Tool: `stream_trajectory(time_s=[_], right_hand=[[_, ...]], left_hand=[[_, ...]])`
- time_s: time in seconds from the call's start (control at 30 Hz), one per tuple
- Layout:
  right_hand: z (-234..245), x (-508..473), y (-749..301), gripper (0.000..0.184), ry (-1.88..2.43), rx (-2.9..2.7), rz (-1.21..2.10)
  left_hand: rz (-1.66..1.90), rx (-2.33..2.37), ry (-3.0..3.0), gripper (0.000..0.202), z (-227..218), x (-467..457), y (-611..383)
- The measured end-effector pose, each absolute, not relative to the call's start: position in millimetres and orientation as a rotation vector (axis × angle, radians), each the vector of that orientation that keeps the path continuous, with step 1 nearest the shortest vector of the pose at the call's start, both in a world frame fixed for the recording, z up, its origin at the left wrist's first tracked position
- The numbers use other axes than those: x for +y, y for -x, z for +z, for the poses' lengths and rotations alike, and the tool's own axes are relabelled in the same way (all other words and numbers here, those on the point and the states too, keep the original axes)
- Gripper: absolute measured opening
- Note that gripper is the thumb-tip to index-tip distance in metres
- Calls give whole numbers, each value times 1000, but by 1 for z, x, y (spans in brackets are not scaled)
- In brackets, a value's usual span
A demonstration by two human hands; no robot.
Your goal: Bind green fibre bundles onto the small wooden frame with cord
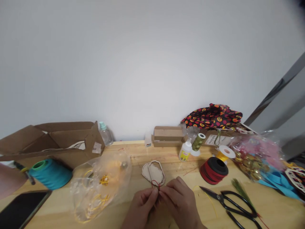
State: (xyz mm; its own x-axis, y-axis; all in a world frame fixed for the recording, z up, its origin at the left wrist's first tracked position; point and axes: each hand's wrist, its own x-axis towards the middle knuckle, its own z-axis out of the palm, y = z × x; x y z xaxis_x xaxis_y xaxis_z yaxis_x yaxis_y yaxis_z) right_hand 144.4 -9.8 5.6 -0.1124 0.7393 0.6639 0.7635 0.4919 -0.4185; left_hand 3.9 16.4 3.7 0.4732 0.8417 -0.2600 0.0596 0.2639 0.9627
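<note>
A thin red cord (156, 183) is looped at the lower end of a pale, flat, rounded piece (146, 171) with a raised rim, lying on the table. My left hand (144, 202) is closed, thumb and forefinger pinching the cord just below that piece. Right beside it, my right hand (179, 198) is also closed, its fingertips pinching the same cord. The two hands' fingertips almost touch, and they hide part of the cord. To the right lie black-handled scissors (222, 199) and a spool of red cord (209, 171).
On the left are a plastic bag of yellow cord (102, 187), a teal thread cone (51, 175), a phone (23, 208) and an open cardboard box (71, 156). A glue bottle (185, 152) and a green thread spool (198, 142) stand behind. Bagged trinkets (252, 162) sit right.
</note>
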Motion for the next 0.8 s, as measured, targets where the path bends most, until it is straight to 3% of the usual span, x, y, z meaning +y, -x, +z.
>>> stream_trajectory(time_s=[0.33, 0.57, 0.8], right_hand=[[11, -8, -144, 19, 1256, -2027, -92], [6, -11, -145, 19, 1192, -1917, 166], [7, -10, -144, 12, 1279, -1458, 544]], left_hand=[[658, 1031, -1197, 40, 10, 18, -5], [706, 1042, -1149, 40, 9, 18, -5], [643, 961, -1112, 38, 7, 16, -4]])
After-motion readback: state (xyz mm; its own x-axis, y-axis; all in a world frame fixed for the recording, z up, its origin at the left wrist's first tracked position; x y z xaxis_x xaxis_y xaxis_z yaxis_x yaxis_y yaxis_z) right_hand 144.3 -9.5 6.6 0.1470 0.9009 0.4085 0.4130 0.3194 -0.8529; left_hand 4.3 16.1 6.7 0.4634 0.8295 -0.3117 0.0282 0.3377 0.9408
